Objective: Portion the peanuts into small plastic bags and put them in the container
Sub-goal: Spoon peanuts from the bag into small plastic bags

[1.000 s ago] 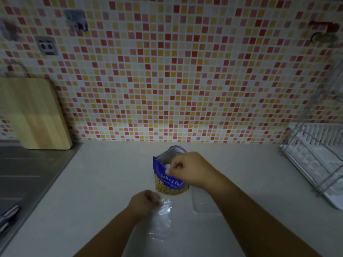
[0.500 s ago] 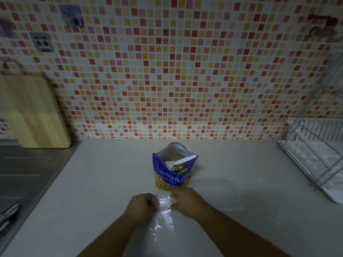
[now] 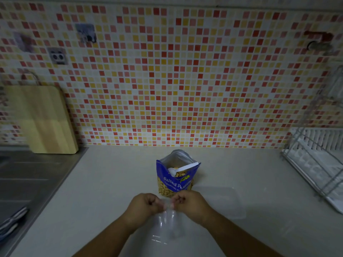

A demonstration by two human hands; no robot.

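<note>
Countertop (image 3: pixel 111 182), clear glossy plastic bag (image 3: pixel 167 226)

1. Dim light falls on a mosaic wall (image 3: pixel 185 80) of red, yellow and cream tiles.
2. A wooden cutting board (image 3: pixel 44 119) leans against it, left.
3. A pale countertop (image 3: pixel 115 182) lies between a steel sink surface (image 3: pixel 33 179) and a wire dish rack (image 3: pixel 315 164).

Counter (image 3: pixel 115 182): peanut bag (image 3: pixel 174 184), container (image 3: pixel 222 203), rack (image 3: pixel 315 164).

Only readable print is on the blue peanut bag (image 3: pixel 175 180): white "Salted Peanuts" across the front. Above it is yellow-green brand lettering, partly cut off; the visible part reads roughly "ADEN". The smaller line underneath is too blurred to read.
</note>
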